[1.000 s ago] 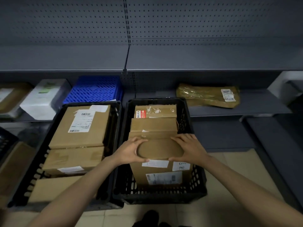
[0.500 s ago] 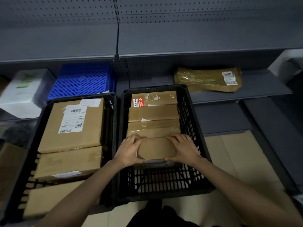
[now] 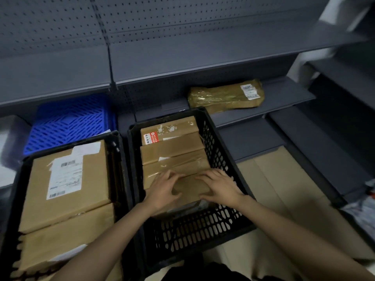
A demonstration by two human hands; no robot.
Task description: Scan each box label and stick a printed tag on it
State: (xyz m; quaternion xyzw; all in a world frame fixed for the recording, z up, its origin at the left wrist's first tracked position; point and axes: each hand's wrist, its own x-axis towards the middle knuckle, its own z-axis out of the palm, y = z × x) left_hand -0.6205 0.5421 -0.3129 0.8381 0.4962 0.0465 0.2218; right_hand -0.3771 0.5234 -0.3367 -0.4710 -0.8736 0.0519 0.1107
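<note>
While both hands rest on the parcel (image 3: 189, 188) in the right crate (image 3: 218, 142), left hand (image 3: 164, 192) and right hand (image 3: 222, 186) grip its ends.

A small brown cardboard box (image 3: 190, 189) is stood upright at the near end of the right black crate (image 3: 203, 232), wedged against other taped brown boxes (image 3: 174, 157) behind it.

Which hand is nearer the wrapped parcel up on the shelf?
Right hand: below the wrapped parcel, in the right crate. Left hand is farther left.
</note>
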